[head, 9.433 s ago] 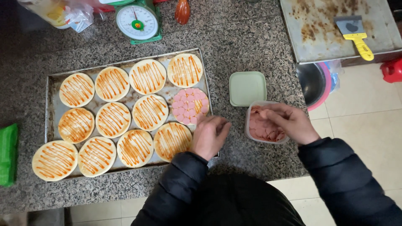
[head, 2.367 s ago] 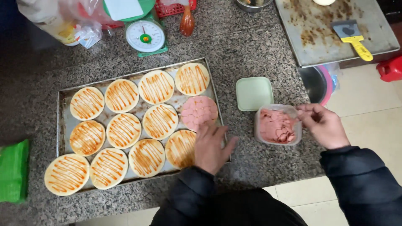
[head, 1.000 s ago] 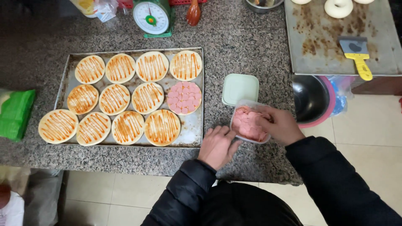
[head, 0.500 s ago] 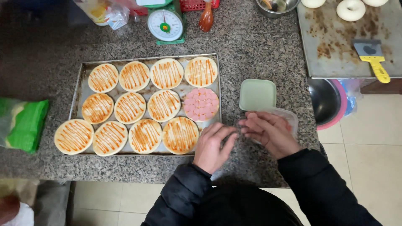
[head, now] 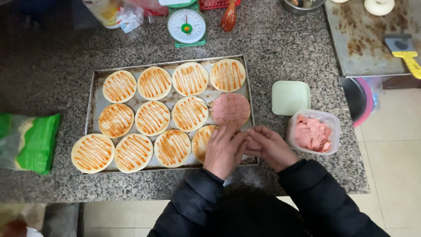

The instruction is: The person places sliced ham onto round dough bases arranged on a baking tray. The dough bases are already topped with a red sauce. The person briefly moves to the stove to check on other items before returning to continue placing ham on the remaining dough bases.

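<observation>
— Where are our hands?
— Our left hand (head: 224, 148) and right hand (head: 268, 147) meet over the baking tray's (head: 93, 87) near right corner, above a sauce-striped dough round (head: 202, 138). Fingers are curled together; we cannot tell what they pinch.
— And the meat?
— Pink ham slices (head: 312, 134) sit in the plastic tub (head: 334, 120) just right of our hands, its green lid (head: 290, 97) beside it. One round (head: 231, 109) is already covered.
— Anything crowding us?
— A kitchen scale (head: 187, 26) behind the tray, a green bag (head: 30, 142) at the tabletop's (head: 52, 52) left.
</observation>
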